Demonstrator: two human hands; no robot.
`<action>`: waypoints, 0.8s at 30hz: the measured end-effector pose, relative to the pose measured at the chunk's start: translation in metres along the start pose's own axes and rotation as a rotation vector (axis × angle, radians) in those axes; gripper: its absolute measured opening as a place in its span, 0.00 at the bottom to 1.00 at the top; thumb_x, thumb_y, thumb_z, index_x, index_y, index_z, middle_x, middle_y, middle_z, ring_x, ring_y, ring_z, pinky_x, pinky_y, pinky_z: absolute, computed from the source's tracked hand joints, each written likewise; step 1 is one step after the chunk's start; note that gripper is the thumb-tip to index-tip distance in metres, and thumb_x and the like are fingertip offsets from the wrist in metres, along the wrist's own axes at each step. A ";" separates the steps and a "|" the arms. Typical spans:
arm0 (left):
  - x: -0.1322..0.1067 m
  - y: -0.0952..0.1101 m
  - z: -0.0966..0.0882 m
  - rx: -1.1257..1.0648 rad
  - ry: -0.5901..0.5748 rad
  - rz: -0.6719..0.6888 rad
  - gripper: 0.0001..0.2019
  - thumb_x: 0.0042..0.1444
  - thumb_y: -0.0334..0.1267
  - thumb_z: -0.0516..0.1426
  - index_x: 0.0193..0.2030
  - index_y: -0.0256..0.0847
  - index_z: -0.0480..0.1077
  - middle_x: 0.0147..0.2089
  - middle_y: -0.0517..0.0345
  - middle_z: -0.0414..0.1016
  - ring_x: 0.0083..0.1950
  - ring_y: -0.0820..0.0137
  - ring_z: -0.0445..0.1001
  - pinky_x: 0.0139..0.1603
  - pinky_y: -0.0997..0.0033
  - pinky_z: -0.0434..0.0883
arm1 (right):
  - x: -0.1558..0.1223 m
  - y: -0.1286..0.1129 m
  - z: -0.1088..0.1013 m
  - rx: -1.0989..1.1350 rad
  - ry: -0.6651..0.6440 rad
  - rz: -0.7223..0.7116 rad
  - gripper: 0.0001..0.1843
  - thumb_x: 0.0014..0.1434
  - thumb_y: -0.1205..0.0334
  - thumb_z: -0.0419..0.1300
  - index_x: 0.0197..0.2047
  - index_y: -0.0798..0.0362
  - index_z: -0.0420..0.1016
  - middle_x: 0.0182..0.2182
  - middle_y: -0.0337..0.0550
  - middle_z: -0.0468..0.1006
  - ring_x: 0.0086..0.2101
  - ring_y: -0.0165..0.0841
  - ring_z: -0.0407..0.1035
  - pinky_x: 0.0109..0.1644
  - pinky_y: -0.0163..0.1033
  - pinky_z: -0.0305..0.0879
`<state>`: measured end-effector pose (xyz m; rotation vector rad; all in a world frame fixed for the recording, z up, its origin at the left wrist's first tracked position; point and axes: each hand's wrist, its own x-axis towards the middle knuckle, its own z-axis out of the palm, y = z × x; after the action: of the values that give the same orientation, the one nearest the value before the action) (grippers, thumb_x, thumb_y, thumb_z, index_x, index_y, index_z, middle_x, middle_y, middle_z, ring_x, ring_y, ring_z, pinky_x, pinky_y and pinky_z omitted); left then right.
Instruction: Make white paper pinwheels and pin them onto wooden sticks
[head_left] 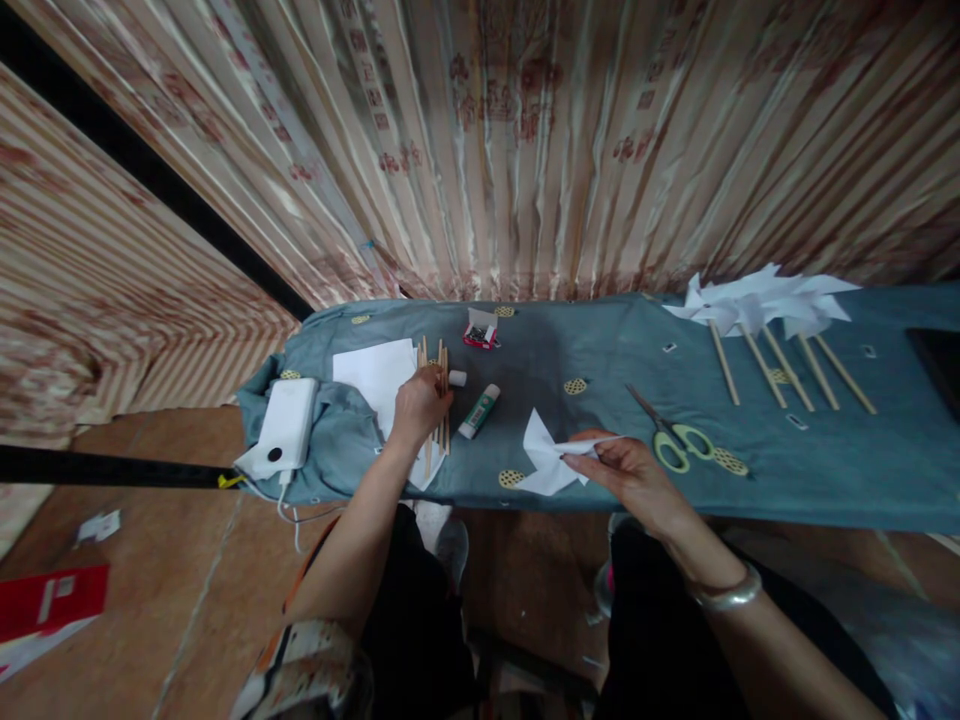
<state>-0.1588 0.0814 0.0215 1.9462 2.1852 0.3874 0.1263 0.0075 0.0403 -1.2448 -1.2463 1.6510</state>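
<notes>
My right hand pinches a white paper pinwheel near its centre, its folded blades pointing left and toward the back. At the left of the table, my left hand has its fingers closed on one of several thin wooden sticks; the fingertips are partly hidden. White paper sheets lie beneath and beside the sticks. Just right of that hand are a small white cap and a green-and-white glue stick. Green-handled scissors rest to the right of my right hand.
An opened small red box with small metal pieces stands near the back edge. Several finished pinwheels on sticks lie at the right. A white power bank with a cable sits at the left end. A dark flat object lies far right.
</notes>
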 end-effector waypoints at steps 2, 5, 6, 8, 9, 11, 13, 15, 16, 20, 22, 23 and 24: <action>0.000 0.002 -0.001 0.011 -0.008 -0.003 0.13 0.53 0.31 0.57 0.46 0.40 0.73 0.43 0.51 0.78 0.43 0.61 0.78 0.42 0.68 0.69 | 0.000 0.002 0.000 0.008 -0.010 0.000 0.19 0.44 0.45 0.72 0.31 0.51 0.80 0.25 0.39 0.80 0.26 0.31 0.70 0.31 0.35 0.65; 0.000 0.004 -0.002 0.031 -0.019 0.005 0.10 0.53 0.30 0.56 0.42 0.40 0.73 0.43 0.49 0.78 0.42 0.60 0.78 0.42 0.67 0.69 | 0.001 0.004 0.000 0.012 -0.023 -0.012 0.18 0.45 0.46 0.72 0.31 0.51 0.80 0.25 0.38 0.79 0.26 0.30 0.69 0.31 0.35 0.64; 0.000 0.005 -0.002 0.032 -0.018 0.007 0.10 0.53 0.29 0.56 0.41 0.40 0.73 0.43 0.49 0.78 0.42 0.60 0.78 0.42 0.67 0.69 | 0.001 0.005 0.000 0.010 -0.025 -0.014 0.18 0.46 0.46 0.72 0.31 0.52 0.80 0.25 0.38 0.79 0.26 0.30 0.69 0.31 0.35 0.64; 0.001 0.004 -0.001 0.028 -0.008 0.007 0.12 0.52 0.29 0.56 0.43 0.40 0.73 0.43 0.49 0.79 0.43 0.60 0.78 0.42 0.67 0.69 | 0.001 0.005 0.000 0.008 -0.021 -0.013 0.18 0.46 0.46 0.72 0.31 0.52 0.80 0.25 0.38 0.79 0.26 0.30 0.68 0.31 0.35 0.64; 0.001 0.004 -0.001 0.024 0.000 0.004 0.13 0.52 0.29 0.56 0.45 0.40 0.73 0.43 0.49 0.79 0.43 0.59 0.78 0.42 0.67 0.70 | 0.001 0.004 0.000 0.008 -0.016 -0.011 0.18 0.46 0.46 0.72 0.31 0.52 0.80 0.25 0.38 0.79 0.26 0.29 0.68 0.31 0.34 0.63; 0.002 0.003 0.001 0.009 0.018 -0.009 0.16 0.51 0.30 0.56 0.48 0.40 0.73 0.42 0.49 0.80 0.43 0.59 0.79 0.43 0.67 0.70 | 0.001 0.002 0.001 0.011 -0.004 -0.007 0.18 0.45 0.46 0.72 0.31 0.52 0.80 0.25 0.38 0.78 0.26 0.29 0.68 0.30 0.35 0.63; 0.003 0.000 0.002 -0.026 0.031 -0.026 0.17 0.50 0.30 0.57 0.48 0.41 0.73 0.39 0.52 0.81 0.41 0.59 0.79 0.42 0.67 0.70 | 0.001 0.000 0.001 0.009 0.000 -0.007 0.19 0.44 0.46 0.72 0.31 0.52 0.80 0.24 0.38 0.78 0.25 0.29 0.67 0.30 0.35 0.63; 0.005 -0.003 0.002 -0.094 0.047 -0.054 0.16 0.48 0.30 0.58 0.46 0.42 0.74 0.35 0.55 0.80 0.39 0.60 0.79 0.41 0.68 0.69 | 0.001 0.000 0.001 0.006 -0.003 -0.017 0.18 0.44 0.46 0.72 0.31 0.52 0.80 0.23 0.37 0.78 0.25 0.29 0.67 0.29 0.35 0.62; 0.006 -0.004 0.002 -0.145 0.058 -0.073 0.16 0.46 0.29 0.59 0.44 0.42 0.74 0.33 0.56 0.80 0.38 0.61 0.79 0.41 0.68 0.69 | 0.001 0.000 0.001 0.008 -0.002 -0.024 0.18 0.45 0.46 0.72 0.31 0.52 0.79 0.23 0.37 0.78 0.25 0.29 0.67 0.29 0.35 0.62; 0.011 -0.009 -0.002 -0.486 0.127 -0.172 0.13 0.41 0.29 0.59 0.37 0.40 0.75 0.26 0.64 0.74 0.30 0.69 0.74 0.35 0.72 0.67 | 0.001 0.002 -0.001 0.016 0.011 -0.039 0.18 0.45 0.46 0.72 0.31 0.52 0.79 0.24 0.38 0.78 0.26 0.30 0.68 0.30 0.35 0.64; 0.009 -0.006 -0.009 -0.677 0.151 -0.188 0.10 0.41 0.30 0.58 0.33 0.39 0.74 0.23 0.66 0.70 0.26 0.72 0.70 0.31 0.74 0.65 | 0.000 0.002 -0.002 0.006 0.017 -0.047 0.19 0.45 0.45 0.72 0.31 0.52 0.80 0.24 0.38 0.78 0.26 0.31 0.68 0.30 0.35 0.64; 0.006 -0.003 -0.012 -0.756 0.148 -0.176 0.08 0.41 0.30 0.57 0.30 0.39 0.74 0.22 0.66 0.69 0.25 0.73 0.68 0.30 0.74 0.64 | -0.001 0.001 -0.002 -0.006 0.022 -0.053 0.19 0.45 0.45 0.72 0.31 0.51 0.80 0.24 0.38 0.78 0.26 0.31 0.68 0.30 0.35 0.64; 0.000 0.002 -0.016 -0.829 0.141 -0.141 0.07 0.41 0.31 0.57 0.29 0.39 0.74 0.23 0.65 0.69 0.26 0.73 0.68 0.31 0.74 0.65 | -0.003 0.000 -0.003 -0.026 0.024 -0.061 0.18 0.45 0.45 0.71 0.31 0.51 0.80 0.24 0.38 0.78 0.26 0.31 0.68 0.30 0.35 0.64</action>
<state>-0.1622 0.0805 0.0375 1.3218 1.7706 1.1985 0.1300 0.0051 0.0408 -1.2266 -1.2818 1.5767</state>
